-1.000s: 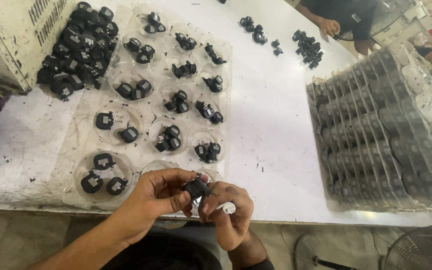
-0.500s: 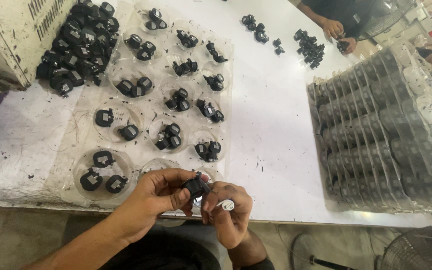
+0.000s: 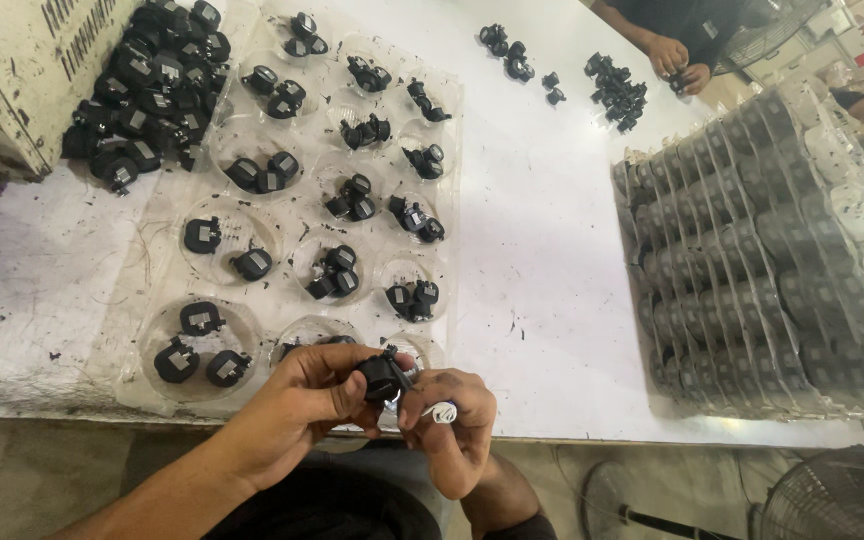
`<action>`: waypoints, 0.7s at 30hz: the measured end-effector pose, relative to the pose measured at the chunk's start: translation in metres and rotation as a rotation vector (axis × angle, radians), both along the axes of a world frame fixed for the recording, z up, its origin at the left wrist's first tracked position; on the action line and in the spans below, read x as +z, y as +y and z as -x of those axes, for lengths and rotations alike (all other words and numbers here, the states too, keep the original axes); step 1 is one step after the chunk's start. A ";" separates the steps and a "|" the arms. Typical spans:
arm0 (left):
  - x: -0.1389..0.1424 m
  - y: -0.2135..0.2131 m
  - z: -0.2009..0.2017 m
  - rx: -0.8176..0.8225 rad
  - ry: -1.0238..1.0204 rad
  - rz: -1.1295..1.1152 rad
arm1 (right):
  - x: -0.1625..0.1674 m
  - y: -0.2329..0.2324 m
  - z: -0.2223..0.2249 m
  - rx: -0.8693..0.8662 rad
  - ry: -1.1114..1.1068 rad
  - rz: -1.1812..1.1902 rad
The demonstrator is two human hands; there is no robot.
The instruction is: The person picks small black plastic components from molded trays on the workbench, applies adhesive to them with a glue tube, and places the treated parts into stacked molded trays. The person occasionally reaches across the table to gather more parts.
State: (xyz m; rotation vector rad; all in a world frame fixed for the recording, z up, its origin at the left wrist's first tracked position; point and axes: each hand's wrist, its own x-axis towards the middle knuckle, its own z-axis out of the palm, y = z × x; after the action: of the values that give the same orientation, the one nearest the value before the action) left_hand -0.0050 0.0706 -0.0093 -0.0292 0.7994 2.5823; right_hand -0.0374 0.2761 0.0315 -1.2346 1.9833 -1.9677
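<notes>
White bench (image 3: 552, 250), clear tray (image 3: 282, 250) beyond the grip. Left hand (image 3: 297, 410) pinches black part (image 3: 380, 378); right hand (image 3: 452, 430) holds small white piece (image 3: 442, 411). Best kept steady, aligned.

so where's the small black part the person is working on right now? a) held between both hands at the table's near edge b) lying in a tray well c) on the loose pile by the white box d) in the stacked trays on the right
a: the small black part is pinched between the left hand and the right hand, in front of the clear tray.
</notes>
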 end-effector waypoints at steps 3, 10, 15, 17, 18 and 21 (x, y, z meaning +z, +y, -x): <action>-0.005 0.002 0.001 0.015 -0.015 -0.015 | 0.004 0.002 0.001 0.047 -0.064 0.008; -0.014 0.007 0.003 0.174 0.068 -0.094 | 0.022 0.009 -0.013 -0.138 -0.329 -0.124; -0.015 0.018 0.006 0.275 0.132 -0.029 | 0.029 0.003 -0.030 -0.035 -0.157 0.111; -0.015 0.021 0.005 0.311 0.150 0.006 | 0.031 -0.001 -0.027 -0.010 -0.083 0.012; -0.015 0.022 0.005 0.311 0.140 -0.011 | 0.031 -0.004 -0.024 0.003 -0.046 -0.037; -0.014 0.022 0.002 0.327 0.153 -0.032 | 0.028 -0.014 -0.019 0.027 -0.046 -0.007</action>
State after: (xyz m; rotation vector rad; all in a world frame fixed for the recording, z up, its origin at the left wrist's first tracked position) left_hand -0.0074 0.0927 -0.0235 0.0530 0.8700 2.9337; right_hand -0.0180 0.2625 0.0597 -1.1967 1.9398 -1.9566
